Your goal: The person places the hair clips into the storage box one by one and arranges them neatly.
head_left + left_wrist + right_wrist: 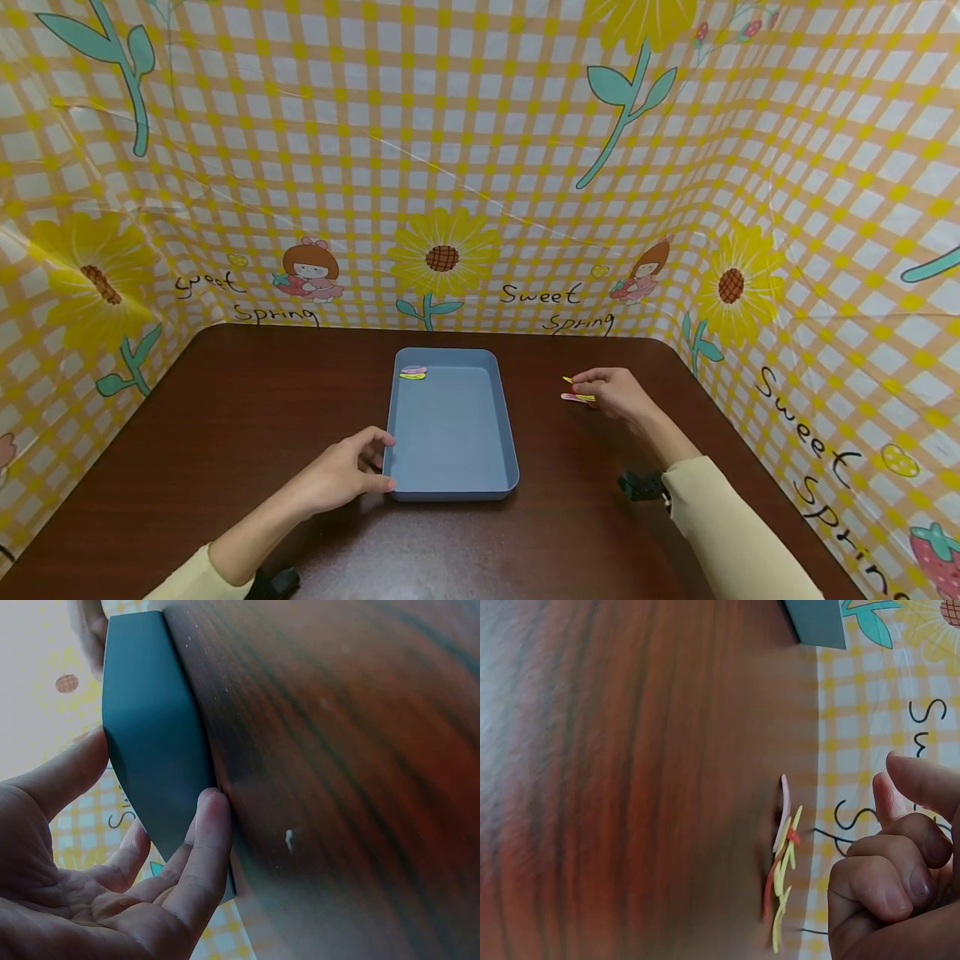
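My left hand (348,468) holds the near left side of a blue-grey tray (452,493). In the left wrist view the thumb (82,761) meets the tray's rim and a fingertip (214,806) rests low on its outer wall. Inside the tray's far left corner lie a pink hair clip (414,370) and a yellow hair clip (412,377), side by side. Right of the tray, my right hand (611,392) pinches a yellow clip (567,380) that sticks out at its fingertips. Below that hand is a small pile of pink, yellow and red clips (780,870).
The dark wooden table (247,392) carries the tray and the pile. Checked cloth (480,167) with flowers and lettering stands behind and along both sides of the table. A black wrist strap (641,486) shows at the right sleeve.
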### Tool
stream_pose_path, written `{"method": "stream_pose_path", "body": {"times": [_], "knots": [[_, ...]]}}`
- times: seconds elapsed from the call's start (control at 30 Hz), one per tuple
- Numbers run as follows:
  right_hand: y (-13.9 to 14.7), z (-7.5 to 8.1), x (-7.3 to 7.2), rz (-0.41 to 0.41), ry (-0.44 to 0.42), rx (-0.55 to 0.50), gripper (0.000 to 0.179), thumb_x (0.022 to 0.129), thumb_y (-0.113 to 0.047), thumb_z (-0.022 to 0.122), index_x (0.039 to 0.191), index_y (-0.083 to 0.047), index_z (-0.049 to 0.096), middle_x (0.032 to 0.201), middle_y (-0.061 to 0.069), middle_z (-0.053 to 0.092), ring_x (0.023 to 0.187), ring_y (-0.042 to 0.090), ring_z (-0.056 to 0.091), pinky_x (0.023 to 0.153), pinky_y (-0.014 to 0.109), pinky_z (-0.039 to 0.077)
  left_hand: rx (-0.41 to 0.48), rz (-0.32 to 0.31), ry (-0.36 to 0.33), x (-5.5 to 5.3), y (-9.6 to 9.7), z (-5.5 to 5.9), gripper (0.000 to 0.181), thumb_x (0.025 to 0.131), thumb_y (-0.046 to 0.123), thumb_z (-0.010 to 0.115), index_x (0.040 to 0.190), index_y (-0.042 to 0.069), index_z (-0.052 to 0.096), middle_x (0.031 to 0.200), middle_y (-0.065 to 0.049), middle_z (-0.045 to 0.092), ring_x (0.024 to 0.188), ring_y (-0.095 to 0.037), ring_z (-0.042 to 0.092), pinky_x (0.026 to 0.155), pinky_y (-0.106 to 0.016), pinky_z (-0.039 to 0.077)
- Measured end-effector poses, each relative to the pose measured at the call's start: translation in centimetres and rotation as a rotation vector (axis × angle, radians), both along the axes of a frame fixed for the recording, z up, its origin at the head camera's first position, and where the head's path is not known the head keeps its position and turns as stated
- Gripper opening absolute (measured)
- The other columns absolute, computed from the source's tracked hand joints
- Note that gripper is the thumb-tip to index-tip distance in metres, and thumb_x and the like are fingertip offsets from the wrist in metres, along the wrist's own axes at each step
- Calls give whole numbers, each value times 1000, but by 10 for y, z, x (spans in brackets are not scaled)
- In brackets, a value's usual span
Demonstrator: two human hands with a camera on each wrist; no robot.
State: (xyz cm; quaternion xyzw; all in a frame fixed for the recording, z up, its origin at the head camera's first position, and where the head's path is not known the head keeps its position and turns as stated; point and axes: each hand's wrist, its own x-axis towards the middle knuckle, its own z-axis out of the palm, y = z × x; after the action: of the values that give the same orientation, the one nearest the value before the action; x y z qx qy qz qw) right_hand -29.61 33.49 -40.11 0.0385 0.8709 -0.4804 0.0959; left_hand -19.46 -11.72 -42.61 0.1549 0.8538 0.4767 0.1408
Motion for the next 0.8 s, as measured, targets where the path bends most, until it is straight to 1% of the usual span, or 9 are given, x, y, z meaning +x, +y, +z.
{"method": "stream_pose_path", "body": {"times": [0.1, 0.23, 0.37, 0.43, 0.5, 0.6, 0.67, 0.73, 0.8], "knots": [[4, -4, 2, -7, 6, -3, 39, 99, -21, 64, 129, 3, 61, 57, -8, 47, 44, 8, 21, 45, 25, 24, -3, 2, 3, 0, 0, 0, 53, 83, 17, 83, 127, 7, 57, 105, -11, 62, 87, -19, 63, 72, -36, 49], [10, -8, 4, -29, 11, -11, 38, 97, -20, 65, 127, 4, 62, 69, -1, 60, 44, 8, 23, 44, 24, 25, -3, 3, 5, 0, 0, 0, 53, 82, 17, 83, 127, 7, 57, 105, -11, 62, 88, -19, 62, 72, -36, 49], [15, -12, 6, -49, 16, -20, 38, 96, -20, 67, 125, 4, 63, 73, -1, 63, 44, 7, 25, 44, 24, 27, -3, 7, 7, 0, 0, 0, 53, 82, 17, 83, 127, 7, 58, 105, -11, 62, 88, -19, 62, 72, -36, 49], [17, -14, 7, -59, 14, -22, 38, 95, -20, 68, 125, 3, 64, 66, -5, 59, 44, 7, 25, 44, 24, 27, -2, 9, 5, 0, 0, 0, 53, 82, 17, 83, 127, 7, 57, 105, -11, 62, 88, -19, 62, 71, -36, 49], [19, -16, 8, -66, 9, -23, 38, 95, -21, 69, 125, 3, 64, 57, -9, 47, 44, 7, 24, 44, 24, 27, -2, 10, 2, 0, 0, 0, 53, 82, 16, 83, 127, 7, 57, 105, -11, 62, 88, -19, 62, 72, -36, 49], [23, -19, 10, -74, 7, -16, 38, 95, -22, 69, 124, 2, 65, 51, -12, 30, 44, 7, 24, 44, 25, 28, -2, 8, 2, 0, 0, 1, 53, 83, 16, 83, 128, 7, 57, 106, -12, 62, 88, -19, 62, 72, -36, 49], [26, -21, 11, -81, 7, -11, 37, 95, -23, 70, 121, 2, 66, 51, -12, 30, 44, 8, 24, 44, 25, 28, -3, 7, 2, 1, 0, 1, 53, 83, 16, 83, 128, 7, 57, 105, -11, 62, 88, -19, 62, 72, -36, 49], [29, -23, 12, -83, 12, -2, 36, 95, -24, 70, 120, 3, 67, 58, -14, 37, 44, 8, 26, 43, 25, 29, -5, 7, 2, 1, 0, 1, 53, 83, 16, 83, 128, 7, 57, 105, -11, 62, 88, -19, 62, 73, -36, 49], [32, -26, 13, -90, 8, 2, 36, 95, -23, 69, 119, 3, 67, 60, -13, 38, 43, 9, 27, 43, 25, 29, -5, 6, 2, 1, 0, 2, 53, 83, 16, 83, 128, 7, 57, 105, -11, 62, 87, -19, 62, 73, -36, 49]]}}
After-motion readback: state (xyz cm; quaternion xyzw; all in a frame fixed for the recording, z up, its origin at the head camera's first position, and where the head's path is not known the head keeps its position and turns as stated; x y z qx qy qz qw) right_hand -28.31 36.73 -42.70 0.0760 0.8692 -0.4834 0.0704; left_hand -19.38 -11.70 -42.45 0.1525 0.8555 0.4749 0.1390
